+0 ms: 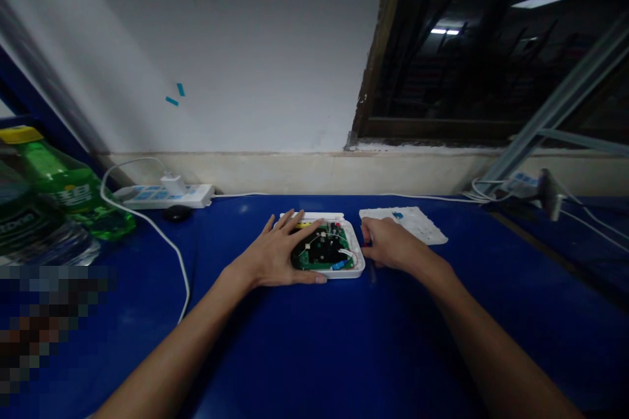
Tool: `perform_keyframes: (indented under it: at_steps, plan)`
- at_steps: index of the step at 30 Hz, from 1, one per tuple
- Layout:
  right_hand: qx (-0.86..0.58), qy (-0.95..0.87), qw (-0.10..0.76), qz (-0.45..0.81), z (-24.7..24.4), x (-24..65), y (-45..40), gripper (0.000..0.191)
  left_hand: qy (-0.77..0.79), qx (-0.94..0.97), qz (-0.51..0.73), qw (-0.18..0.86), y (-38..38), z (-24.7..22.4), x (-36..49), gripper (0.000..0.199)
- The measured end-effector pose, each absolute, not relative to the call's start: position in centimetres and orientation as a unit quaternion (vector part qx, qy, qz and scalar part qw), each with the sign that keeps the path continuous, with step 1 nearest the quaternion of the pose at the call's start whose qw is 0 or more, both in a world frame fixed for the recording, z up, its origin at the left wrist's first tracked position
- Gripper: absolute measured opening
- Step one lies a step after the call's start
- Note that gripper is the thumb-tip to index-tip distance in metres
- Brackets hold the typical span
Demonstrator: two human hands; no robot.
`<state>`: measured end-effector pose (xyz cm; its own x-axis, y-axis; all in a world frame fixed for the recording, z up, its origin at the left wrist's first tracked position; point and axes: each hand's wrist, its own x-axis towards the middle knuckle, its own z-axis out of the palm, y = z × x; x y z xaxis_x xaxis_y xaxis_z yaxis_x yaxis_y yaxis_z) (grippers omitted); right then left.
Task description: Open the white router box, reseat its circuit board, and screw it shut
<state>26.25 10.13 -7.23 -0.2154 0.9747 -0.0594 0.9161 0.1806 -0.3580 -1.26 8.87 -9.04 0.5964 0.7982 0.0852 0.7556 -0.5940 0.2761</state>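
A white plastic housing (360,268) lies open on the blue table, with a green circuit board (322,260) inside. Black parts, thin wires and a blue connector (339,265) sit on the board. My left hand (280,252) rests over the housing's left side, fingers spread, thumb along the near edge. Just past the right edge, my right hand (393,242) is closed in a pinch. Something red shows at its fingertips and a blurred greyish piece below them; I cannot make out what it is. Behind that hand lies a white cover (422,226) with a small blue spot.
At the back left, a white power strip (199,196) has a charger (173,184) plugged in, and its white cable (171,249) loops forward. Beside it lies a black mouse-shaped object (177,213). Green bottles (73,190) stand far left. A metal frame (550,105) and cables occupy the right.
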Motion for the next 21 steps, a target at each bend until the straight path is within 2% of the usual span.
perform_keyframes:
  at_steps: [7,15,21]
  plan:
    - [-0.615,-0.74,0.09,0.257,-7.4,26.4,10.9,0.023,0.44,0.882,0.11,0.126,8.7,-8.9,-1.8,0.108]
    - [-0.57,-0.679,0.224,0.405,-5.4,27.8,11.2,0.032,0.441,0.878,0.119,0.143,8.7,-9.2,-2.0,0.107]
    - [-0.532,-0.709,0.227,0.404,-4.5,27.1,10.7,0.04,0.44,0.877,0.116,0.15,8.6,-9.2,-2.0,0.107]
